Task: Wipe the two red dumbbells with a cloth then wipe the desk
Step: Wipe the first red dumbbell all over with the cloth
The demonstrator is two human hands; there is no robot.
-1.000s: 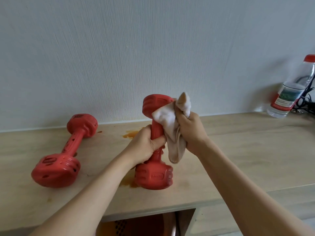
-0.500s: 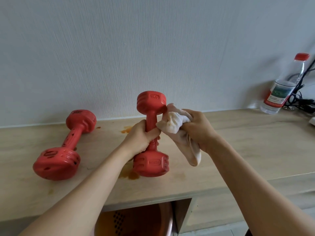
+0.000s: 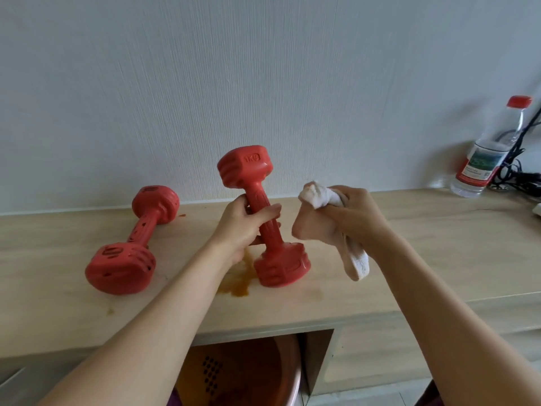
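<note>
The held dumbbell stands tilted on the desk, lower head resting on the wood near the front-centre, upper head (marked 1KG) leaning back-left twd the wall. Its handle is gripped by the left hand, fingers & thumb curled round the shaft. The cloth is bunched in the right hand, fingers closed on it, w/ one end poking out at the top and a longer end hanging below; it's held just beside the handle, apart from it, no contact seen.

Step in hand, as judged: wiping of dumbbell no. 1, cloth lifted off mid-wipe or being re-bunched. Whether this one is done can't be told.

The second dumbbell is laid on its side well to the left, one head near the wall, the other twd the front; dark specks are seen on it, so it prob. hasn't been wiped yet.

A brown spill is seen on the desk just left of the held dumbbell's lower head, plus smaller spots near the wall.

Next move, as judged: cloth to be brought back onto the shaft/heads, w/ the left grip shifted so covered parts get reached; then dumbbell no. 2, then the desk stains.

Far right by the wall: a water bottle & cables.
</note>
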